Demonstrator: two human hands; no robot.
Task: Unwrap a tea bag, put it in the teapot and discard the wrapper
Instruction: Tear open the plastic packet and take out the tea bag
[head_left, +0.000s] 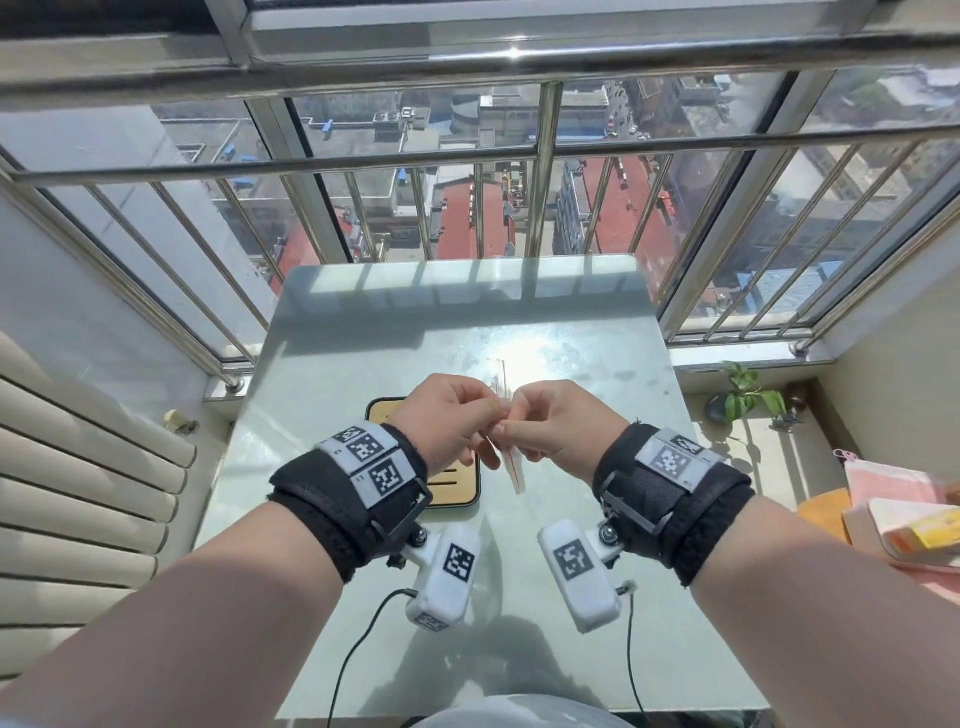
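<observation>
Left hand (447, 421) and right hand (558, 423) both pinch tea bag wrapper (511, 467) above tabletop (363, 332); unwrapping apparently underway. Teapot unseen; bagging, discarding remain.

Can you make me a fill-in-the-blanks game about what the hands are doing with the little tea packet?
1. The tea bag wrapper is pinched by ____ hands at once.
2. The wrapper hangs above a pale green ____.
3. Under the left hand lies a wooden tray with a ____ rim.
4. Each wrist wears a ____ strap with square code tags.

Missing words: both; table; black; black
</observation>
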